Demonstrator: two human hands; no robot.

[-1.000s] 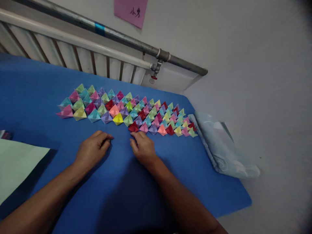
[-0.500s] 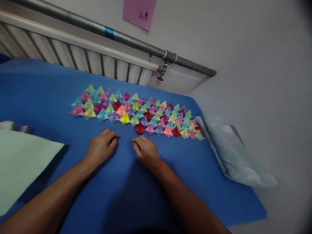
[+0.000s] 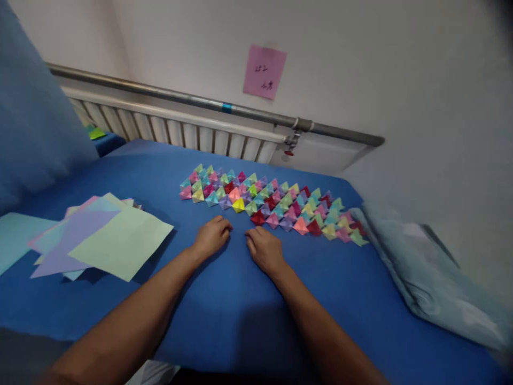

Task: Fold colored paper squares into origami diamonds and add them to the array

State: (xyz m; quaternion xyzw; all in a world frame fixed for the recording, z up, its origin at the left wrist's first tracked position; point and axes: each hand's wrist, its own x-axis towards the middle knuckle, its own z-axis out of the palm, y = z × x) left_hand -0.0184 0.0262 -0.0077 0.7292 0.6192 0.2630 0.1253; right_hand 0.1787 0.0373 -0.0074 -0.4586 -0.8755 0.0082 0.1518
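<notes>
Pointed folded-paper pieces (image 3: 270, 202) (pink, blue, yellow, red) sit in tight, staggered rows.

Flat, blue-covered surface (image 3: 224, 299), table or bed not certain, with a rounded far corner. Across the middle and right: slanting band of small folded paper pieces (image 3: 276, 198) in green, blue, pink, purple, yellow and red, set in close rows. At left: fanned pile of paper sheets (image 3: 122, 238), pale green uppermost; farther left, a turquoise sheet (image 3: 20, 235). At far right: folded pale-blue fabric (image 3: 425, 272), just beside the band's end.
</notes>
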